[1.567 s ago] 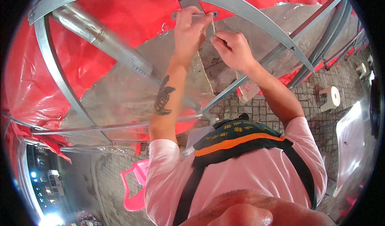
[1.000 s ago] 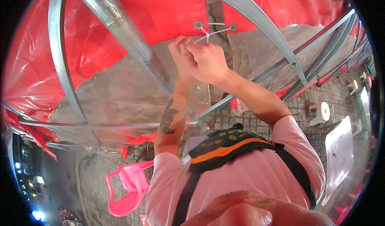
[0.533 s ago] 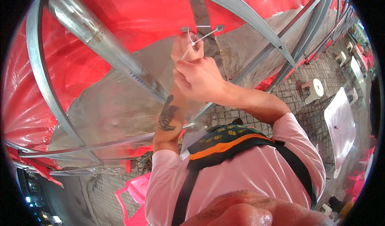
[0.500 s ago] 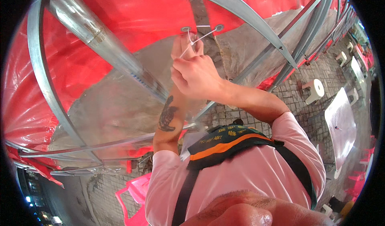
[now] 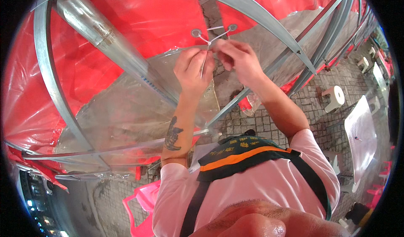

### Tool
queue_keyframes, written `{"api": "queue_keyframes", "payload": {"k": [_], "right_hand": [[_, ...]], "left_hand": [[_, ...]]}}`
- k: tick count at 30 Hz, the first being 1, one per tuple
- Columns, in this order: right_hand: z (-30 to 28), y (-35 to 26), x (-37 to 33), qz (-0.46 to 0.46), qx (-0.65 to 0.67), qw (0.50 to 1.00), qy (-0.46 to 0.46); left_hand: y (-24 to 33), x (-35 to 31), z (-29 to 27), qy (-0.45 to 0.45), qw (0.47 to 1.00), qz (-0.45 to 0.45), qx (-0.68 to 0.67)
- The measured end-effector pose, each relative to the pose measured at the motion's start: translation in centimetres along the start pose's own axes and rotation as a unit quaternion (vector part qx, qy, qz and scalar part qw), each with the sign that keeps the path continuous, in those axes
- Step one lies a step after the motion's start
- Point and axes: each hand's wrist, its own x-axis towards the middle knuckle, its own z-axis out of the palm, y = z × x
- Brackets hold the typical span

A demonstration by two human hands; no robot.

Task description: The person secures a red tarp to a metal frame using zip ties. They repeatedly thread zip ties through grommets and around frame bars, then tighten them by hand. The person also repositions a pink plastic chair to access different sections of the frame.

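Observation:
A thin white cable tie loops through two metal eyelets, the left one and the right one, in neighbouring red tarpaulin edges. Its two sides meet in a V at a small joint, and the tail hangs below. My left hand pinches that tail just under the joint. Close beside the joint on the right is my right hand, its fingers bent and the fingertips blurred. Whether they grip the tie is unclear. A short white strip spans the gap between the eyelets.
Red tarpaulin with a clear plastic lower part hangs before me. Metal frame bars and a thick metal pole cross nearby. A pink chair stands lower left; a white stool and a table stand right.
My right hand has moved off my left hand to the right side of the tie. My left hand, formerly partly covered, now shows pinching the tail. The tie's joint has shifted slightly right.

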Motion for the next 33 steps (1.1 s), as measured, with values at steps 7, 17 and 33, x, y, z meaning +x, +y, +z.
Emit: {"api": "queue_keyframes", "payload": {"k": [7,17,33], "right_hand": [[1.7,-0.1,1.7,0.136,0.208,0.969,0.013],[1.0,0.0,6.4,0.116,0.234,0.963,0.064],[-1.4,0.4,8.1,0.115,0.197,0.972,0.054]], "left_hand": [[1.1,0.7,0.0,-0.031,0.996,0.011,0.088],[0.8,1.1,1.3,-0.021,0.995,-0.05,0.089],[2.6,0.5,2.6,-0.03,0.994,-0.01,0.104]]}}
